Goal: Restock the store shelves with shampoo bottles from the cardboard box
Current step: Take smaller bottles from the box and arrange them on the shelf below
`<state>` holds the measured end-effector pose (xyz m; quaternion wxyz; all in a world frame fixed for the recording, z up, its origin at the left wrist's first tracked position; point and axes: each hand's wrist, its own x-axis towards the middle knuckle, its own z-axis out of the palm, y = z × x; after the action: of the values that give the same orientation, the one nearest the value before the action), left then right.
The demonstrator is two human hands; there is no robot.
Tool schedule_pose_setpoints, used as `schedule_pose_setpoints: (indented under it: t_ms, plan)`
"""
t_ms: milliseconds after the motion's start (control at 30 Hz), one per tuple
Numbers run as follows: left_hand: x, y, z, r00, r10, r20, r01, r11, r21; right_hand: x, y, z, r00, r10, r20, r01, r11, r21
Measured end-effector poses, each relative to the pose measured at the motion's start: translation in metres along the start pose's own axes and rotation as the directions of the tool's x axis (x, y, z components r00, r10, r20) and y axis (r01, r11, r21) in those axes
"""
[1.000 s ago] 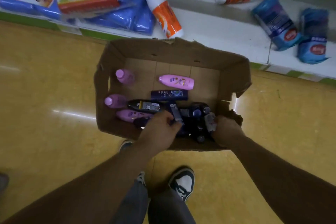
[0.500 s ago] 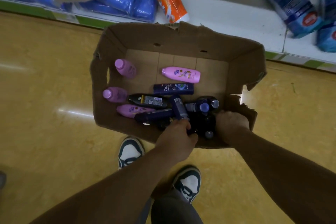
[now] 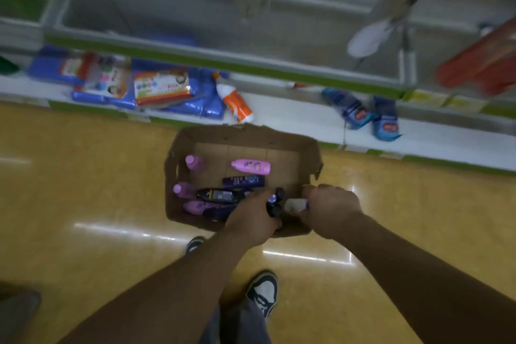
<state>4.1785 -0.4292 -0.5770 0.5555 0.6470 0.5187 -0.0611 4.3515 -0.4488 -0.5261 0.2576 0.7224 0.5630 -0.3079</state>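
Both hands have risen from the heap since a second ago, each now carrying bottles, and the view has tipped up to take in more of the shelves. A person's left hand (image 3: 252, 218) is wrapped around a cluster of dark shampoo bottles (image 3: 275, 204), caps pointing up, over the near right corner of the cardboard box (image 3: 243, 134). Just beside it, the right hand (image 3: 331, 211) is closed around a pale bottle with a purple cap (image 3: 296, 205). The box sits on the yellow floor (image 3: 83, 190) against the lowest shelf (image 3: 293, 117). Inside remain a pink bottle (image 3: 251, 166) lying flat, a dark blue one (image 3: 243, 181), a black one (image 3: 217, 195) and several purple ones along the left wall. An orange-and-white bottle (image 3: 234, 102) and blue packets (image 3: 354, 109) lie on the shelf.
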Motion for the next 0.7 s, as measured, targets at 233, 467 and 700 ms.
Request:
schedule_pose_setpoints:
  t_ms: [233,467,700]
  plan:
    - [-0.098,0.118,-0.075,0.992,0.125,0.008,-0.124,0.991,-0.054,-0.158,-0.005,-0.173,0.981,-0.15,-0.125,0.164,0.981,0.103]
    - [-0.206,0.228,-0.17,0.96,0.255,-0.113,-0.272,0.946,-0.178,-0.287,0.003,-0.297,0.89,-0.091,-0.447,0.35,0.765,0.54]
    - [-0.306,0.318,-0.24,0.9,0.356,-0.251,-0.402,0.901,-0.164,-0.382,-0.011,-0.372,0.764,-0.048,-0.643,0.559,0.546,0.624]
